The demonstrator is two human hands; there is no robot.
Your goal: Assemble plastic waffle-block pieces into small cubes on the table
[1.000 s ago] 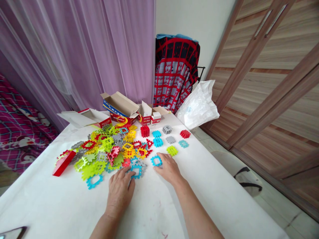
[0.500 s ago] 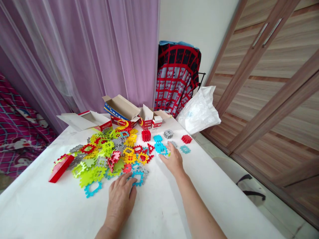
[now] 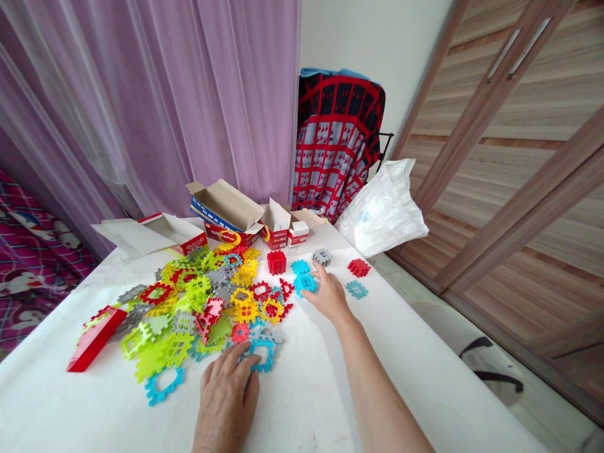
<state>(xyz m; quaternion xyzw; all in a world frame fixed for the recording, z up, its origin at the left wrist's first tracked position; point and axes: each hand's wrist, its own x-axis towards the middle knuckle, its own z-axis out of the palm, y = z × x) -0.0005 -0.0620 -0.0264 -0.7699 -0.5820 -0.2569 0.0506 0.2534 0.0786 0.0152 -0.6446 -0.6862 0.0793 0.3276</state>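
Thumb and fingers of the right hand (image 3: 329, 292) close about a blue stack (image 3: 304, 283) just below picture centre, lying flat, squarish, no clear long axis. Left hand (image 3: 228, 390), lower centre, touches a blue frame piece (image 3: 270, 356), grip uncertain. One second earlier, right hand held an open blue square lower down, apart from the stack.

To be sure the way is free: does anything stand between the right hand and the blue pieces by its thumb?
Nothing visible does. The right hand is right at the blue pieces, its thumb at their near edge. The red stack stands farther back, to the left.
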